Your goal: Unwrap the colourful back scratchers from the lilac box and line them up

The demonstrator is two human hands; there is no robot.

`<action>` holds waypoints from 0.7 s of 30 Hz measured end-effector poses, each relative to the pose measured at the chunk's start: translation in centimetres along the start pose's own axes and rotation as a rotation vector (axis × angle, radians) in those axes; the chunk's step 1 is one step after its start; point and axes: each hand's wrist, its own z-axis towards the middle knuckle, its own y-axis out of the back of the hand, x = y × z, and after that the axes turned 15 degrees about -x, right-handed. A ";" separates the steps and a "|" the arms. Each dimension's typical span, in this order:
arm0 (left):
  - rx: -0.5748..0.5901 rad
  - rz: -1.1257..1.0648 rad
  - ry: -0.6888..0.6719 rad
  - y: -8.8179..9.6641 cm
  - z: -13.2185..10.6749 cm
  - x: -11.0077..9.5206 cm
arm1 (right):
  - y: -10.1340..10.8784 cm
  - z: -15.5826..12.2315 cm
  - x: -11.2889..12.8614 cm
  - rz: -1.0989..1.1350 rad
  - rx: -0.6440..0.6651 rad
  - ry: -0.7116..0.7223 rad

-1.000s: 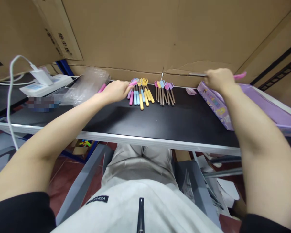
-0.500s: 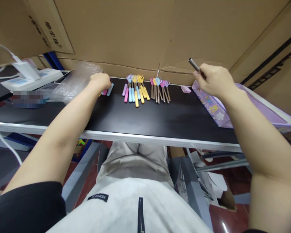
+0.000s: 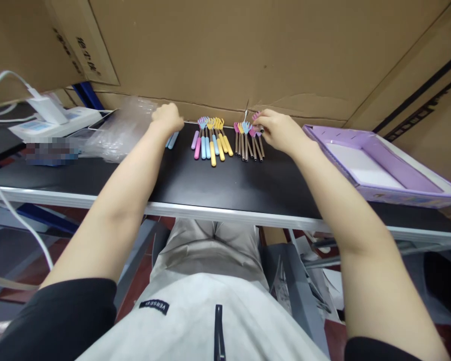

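Note:
My left hand is closed with fingers down at the table's back; what it grips is hidden. Blue handle pieces lie under and beside it. Right of it is a group of back scratchers with coloured handles, their claws pointing away from me. Beside that lies a second group, back scratchers with bare metal tubes and pink, yellow, blue and purple claws. My right hand hovers over this group's right end, fingers closed on a back scratcher whose metal tube end faces me.
A clear plastic bag lies left of my left hand, near a white power strip with a plugged charger and cable. An open purple box stands at the right. Cardboard walls the back. The table's metal edge runs in front of me.
My right hand has come left and down from above the purple box to the bare-tube group, carrying the back scratcher. My left hand has shifted slightly right; the pink piece near it no longer shows.

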 end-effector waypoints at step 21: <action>0.183 -0.006 -0.200 -4.3 -1.1 -0.7 | -7.6 -3.1 -1.7 0.119 0.203 -0.264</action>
